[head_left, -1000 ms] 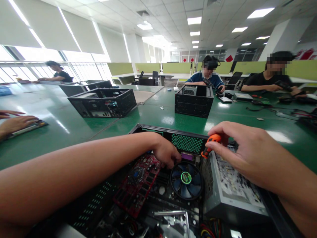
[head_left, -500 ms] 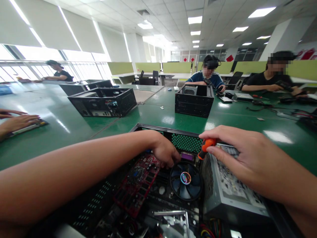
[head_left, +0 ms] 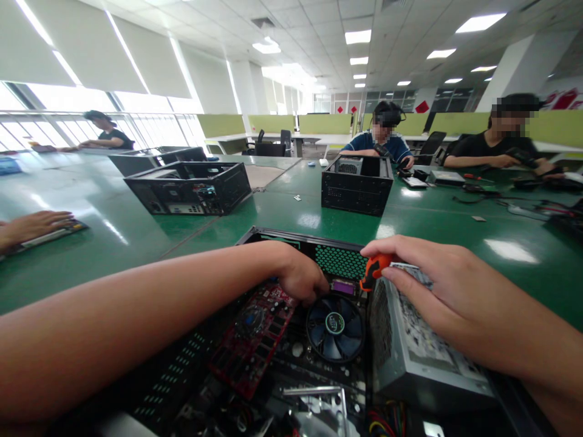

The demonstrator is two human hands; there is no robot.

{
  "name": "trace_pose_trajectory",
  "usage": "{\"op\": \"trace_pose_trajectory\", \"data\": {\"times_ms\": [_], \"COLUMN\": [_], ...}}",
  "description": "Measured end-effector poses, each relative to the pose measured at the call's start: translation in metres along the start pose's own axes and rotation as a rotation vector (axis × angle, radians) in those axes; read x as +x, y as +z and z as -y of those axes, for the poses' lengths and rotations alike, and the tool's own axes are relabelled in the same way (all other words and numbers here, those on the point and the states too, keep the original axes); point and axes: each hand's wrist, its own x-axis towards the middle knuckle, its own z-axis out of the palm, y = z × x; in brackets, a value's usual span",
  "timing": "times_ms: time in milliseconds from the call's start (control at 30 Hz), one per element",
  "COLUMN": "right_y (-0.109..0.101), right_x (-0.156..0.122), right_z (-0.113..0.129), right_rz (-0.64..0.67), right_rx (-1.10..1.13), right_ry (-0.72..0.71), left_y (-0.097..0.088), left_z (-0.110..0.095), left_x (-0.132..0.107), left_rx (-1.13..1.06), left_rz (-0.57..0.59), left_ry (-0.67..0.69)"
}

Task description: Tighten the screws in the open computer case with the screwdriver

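My left hand (head_left: 306, 276) reaches into an open computer case (head_left: 321, 244), its fingers closed at the upper left rim of a black CPU cooling fan (head_left: 334, 323). The fingertips are partly hidden. My right hand (head_left: 437, 282) pinches the orange and black handle of a screwdriver (head_left: 374, 271) between thumb and fingers; its shaft cannot be made out. Left of the fan is a red circuit card (head_left: 255, 343). A silver power supply (head_left: 410, 358) lies under my right hand. Behind the fan shows a purple port connector (head_left: 343, 287).
Two black computer cases (head_left: 191, 189) (head_left: 357, 185) stand farther back on the green table (head_left: 277, 212). A person's hand (head_left: 39, 227) rests on a flat part at left. Other people sit across and to the right, near cables (head_left: 505, 200) and a metal drive (head_left: 447, 177).
The fan has shifted slightly left and tilted, and my left hand moved a little left with it. My right hand and the screwdriver shifted slightly left. One neighbouring hand at left has gone from view.
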Motion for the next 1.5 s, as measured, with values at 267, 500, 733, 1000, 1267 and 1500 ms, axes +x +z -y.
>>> {"op": "trace_pose_trajectory", "data": {"times_ms": [267, 500, 733, 1000, 1267, 1500], "right_y": [-0.004, -0.004, -0.021, -0.015, -0.017, -0.013], "right_x": [0.001, 0.0, -0.026, -0.022, -0.016, -0.014], "right_z": [-0.001, -0.002, 0.013, 0.023, 0.021, 0.021], "right_rz": [0.067, -0.004, 0.036, 0.115, 0.085, 0.107], "right_rx": [0.001, -0.012, -0.014, 0.033, 0.033, 0.039], "right_ry": [0.058, 0.031, 0.035, -0.018, -0.052, -0.065], "left_y": [-0.004, -0.003, 0.0, 0.001, -0.001, -0.001], "left_z": [-0.001, 0.001, 0.008, 0.008, 0.006, 0.006], "left_x": [-0.001, -0.001, 0.002, 0.002, 0.001, 0.001], "left_rx": [-0.111, -0.077, -0.066, -0.125, -0.062, -0.137], "left_rz": [0.063, 0.054, 0.049, 0.049, 0.029, 0.055], "left_ry": [-0.012, 0.017, 0.045, 0.021, 0.053, 0.017]}}
